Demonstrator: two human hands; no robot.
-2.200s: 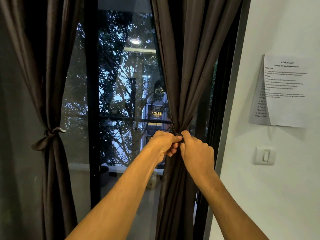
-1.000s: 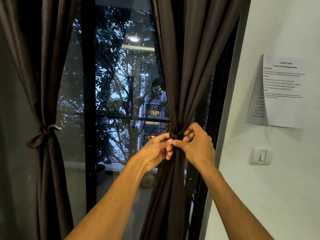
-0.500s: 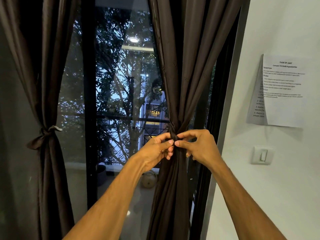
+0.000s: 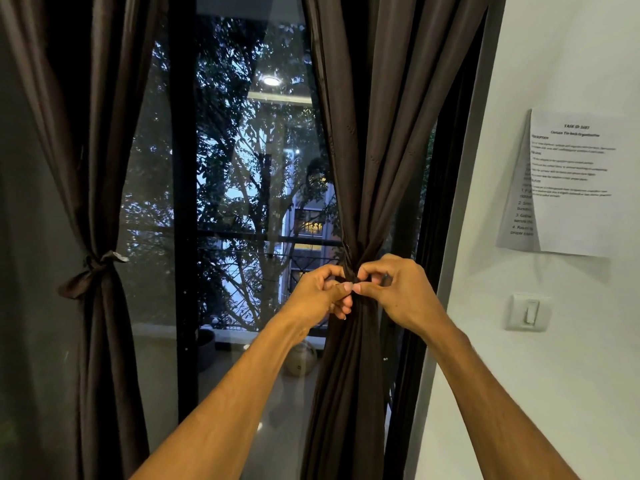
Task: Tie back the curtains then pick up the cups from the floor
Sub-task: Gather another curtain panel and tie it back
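Right hand (image 4: pixel 398 292) lowered, left hand (image 4: pixel 320 294) pinching tie, sheet (image 4: pixel 575 181) "TASK ID"

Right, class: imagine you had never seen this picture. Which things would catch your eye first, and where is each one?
First, the two hands meeting in the middle: the left hand and right hand pinch a tie at the gathered waist of the right curtain. At the left edge, the left curtain is already cinched with a knotted tie. On the white wall at right hangs a printed sheet above a light switch.
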